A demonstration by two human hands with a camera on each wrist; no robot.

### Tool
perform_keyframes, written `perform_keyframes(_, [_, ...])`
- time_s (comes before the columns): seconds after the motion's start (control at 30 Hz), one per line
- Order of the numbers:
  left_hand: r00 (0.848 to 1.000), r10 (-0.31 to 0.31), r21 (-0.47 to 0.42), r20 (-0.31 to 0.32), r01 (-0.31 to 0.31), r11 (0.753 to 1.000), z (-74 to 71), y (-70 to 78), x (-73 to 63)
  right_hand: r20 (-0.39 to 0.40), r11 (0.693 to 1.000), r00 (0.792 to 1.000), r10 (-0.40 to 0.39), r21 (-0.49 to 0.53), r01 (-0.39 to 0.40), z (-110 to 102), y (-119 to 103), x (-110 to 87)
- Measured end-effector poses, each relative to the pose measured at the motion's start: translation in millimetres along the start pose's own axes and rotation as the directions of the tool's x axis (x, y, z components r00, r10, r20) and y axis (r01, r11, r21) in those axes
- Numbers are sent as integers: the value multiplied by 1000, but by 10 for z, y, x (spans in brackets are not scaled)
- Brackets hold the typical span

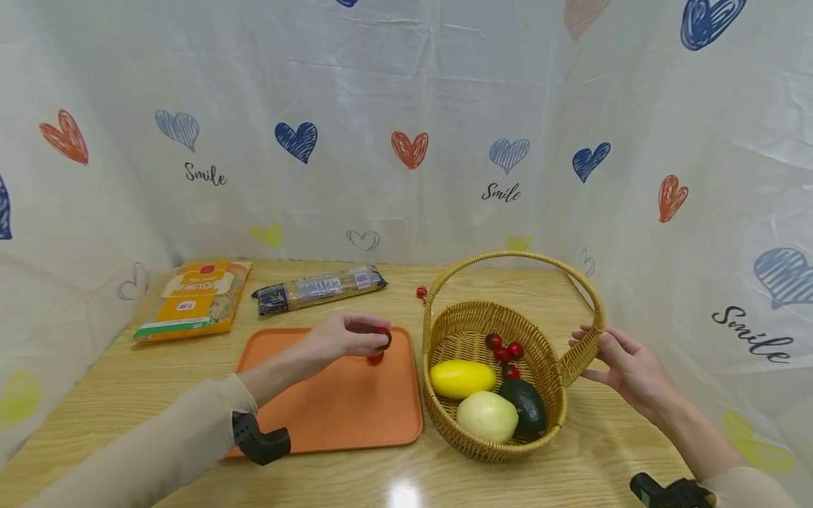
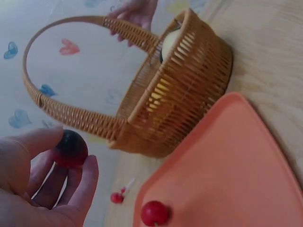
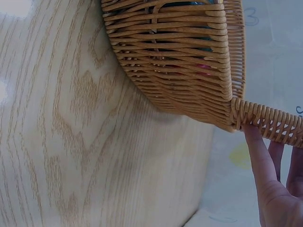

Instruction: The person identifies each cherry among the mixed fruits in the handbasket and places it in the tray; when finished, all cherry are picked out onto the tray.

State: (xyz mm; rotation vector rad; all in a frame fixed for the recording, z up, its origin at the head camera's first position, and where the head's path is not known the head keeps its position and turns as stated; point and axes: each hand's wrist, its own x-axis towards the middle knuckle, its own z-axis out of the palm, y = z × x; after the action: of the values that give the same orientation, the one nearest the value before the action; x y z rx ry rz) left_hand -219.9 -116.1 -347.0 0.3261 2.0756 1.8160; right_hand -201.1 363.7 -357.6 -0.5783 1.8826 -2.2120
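Between the thumb and fingertips of my left hand is a small round cherry, dark on top and red below. Under that hand, a red cherry lies on the orange tray. My right hand holds the lower right part of the handle of a wicker basket, its fingers set against the weave in the right wrist view. Inside the basket are several dark red cherries, a yellow oval fruit, a pale green round fruit and a dark green avocado.
Behind the tray lies a long clear-and-blue packet. An orange and white food bag is at the back left. A small red item sits left of the basket handle. A curtain with hearts encloses the wooden table.
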Motion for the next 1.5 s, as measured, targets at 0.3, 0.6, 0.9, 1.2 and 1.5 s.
perform_keyframes(0.3, [985,-50,-97,-166,35,995,-371,-147,1,1,1000,1000,-2,-8,2,-18,-18,12])
perform_keyframes(0.6, [968,-76,-54,-239,65,996,-627,-297,-9,22,1000,1000,-8,-6,8,-8,-10,-2])
perform_keyframes(0.9, [946,-124,10,-299,133,991,-760,-527,25,28,1000,1000,-10,-2,10,3,8,7])
perform_keyframes(1.2, [938,-63,256,-342,158,954,-782,-670,65,24,1000,1000,-12,-13,12,-4,1,13])
perform_keyframes(1.5, [942,-15,334,-336,133,933,-751,-738,105,35,1000,999,-15,2,15,-1,5,6])
